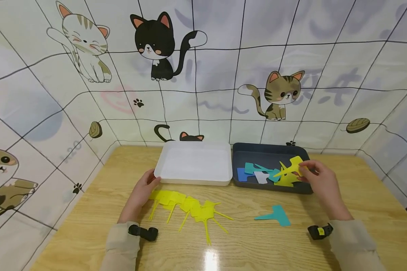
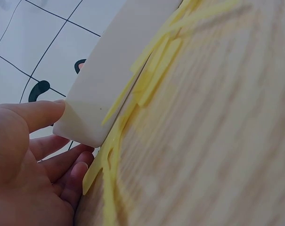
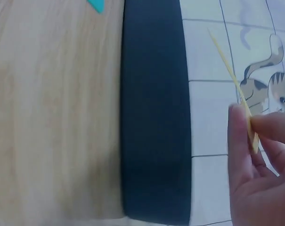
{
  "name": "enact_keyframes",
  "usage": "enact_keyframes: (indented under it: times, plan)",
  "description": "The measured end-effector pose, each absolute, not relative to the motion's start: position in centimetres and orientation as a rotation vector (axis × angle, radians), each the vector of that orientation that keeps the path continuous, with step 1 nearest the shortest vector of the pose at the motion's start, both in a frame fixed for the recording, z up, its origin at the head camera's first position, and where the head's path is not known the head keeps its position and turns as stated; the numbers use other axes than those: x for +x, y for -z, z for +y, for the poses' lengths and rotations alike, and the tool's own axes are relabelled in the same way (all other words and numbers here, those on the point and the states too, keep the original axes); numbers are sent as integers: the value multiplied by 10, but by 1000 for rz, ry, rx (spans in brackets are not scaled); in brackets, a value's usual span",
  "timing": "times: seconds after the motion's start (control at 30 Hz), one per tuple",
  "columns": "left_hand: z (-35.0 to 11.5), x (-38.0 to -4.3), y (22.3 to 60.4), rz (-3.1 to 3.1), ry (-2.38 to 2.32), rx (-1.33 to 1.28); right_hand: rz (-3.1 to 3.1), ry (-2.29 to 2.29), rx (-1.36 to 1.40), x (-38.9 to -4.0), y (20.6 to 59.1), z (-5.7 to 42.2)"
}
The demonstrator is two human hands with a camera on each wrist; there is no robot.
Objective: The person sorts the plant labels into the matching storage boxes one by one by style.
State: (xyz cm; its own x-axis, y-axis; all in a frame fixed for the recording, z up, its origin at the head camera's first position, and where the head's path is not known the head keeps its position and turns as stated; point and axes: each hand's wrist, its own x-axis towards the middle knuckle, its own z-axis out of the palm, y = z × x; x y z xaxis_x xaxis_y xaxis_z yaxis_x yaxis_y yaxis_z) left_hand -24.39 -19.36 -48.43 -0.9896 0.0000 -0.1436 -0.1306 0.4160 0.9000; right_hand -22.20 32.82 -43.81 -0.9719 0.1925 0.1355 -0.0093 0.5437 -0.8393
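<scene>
1. At far left, the left hand (image 1: 146, 188) grips the near-left corner of the white tray (image 1: 195, 162), its thumb against the tray's edge.
2. Just in front of that tray, on the surface (image 1: 244, 244), a row of overlapping yellow T-shaped plant tags (image 1: 203, 212) runs from the left hand rightward and toward the person, most stems fanned to the near side. The left hand is the nearer one to it.
3. Farther right, a lone teal T-shaped tag (image 1: 280, 216) lies before the dark grey tray (image 1: 274, 188), its stem pointing left.
4. Inside the dark tray, blue, white, teal and yellow tags lie jumbled.
5. Over that tray's right part, the right hand (image 1: 320, 177) pinches one yellow tag (image 1: 295, 163) by its broad head between thumb and fingers. Its long axis slants left and toward the person, tip leading away from the palm; the right wrist view shows it edge-on, above the rim. From this tag, the yellow row lies left and nearer the person, well apart.
</scene>
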Motion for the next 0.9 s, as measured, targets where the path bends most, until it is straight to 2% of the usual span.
enact_keyframes:
  times: [0.3, 0.57, 0.9]
  plan:
    - [-195, -239, 493, 2494, -1669, -179, -2670, -1374, -275, -241, 446, 327]
    - [-192, -241, 493, 2500, -1682, -107, -2679, -1425, -336, -249, 450, 321]
    - [-193, -242, 486, 2535, -1656, -92, -2926, -1246, -101, -252, 449, 323]
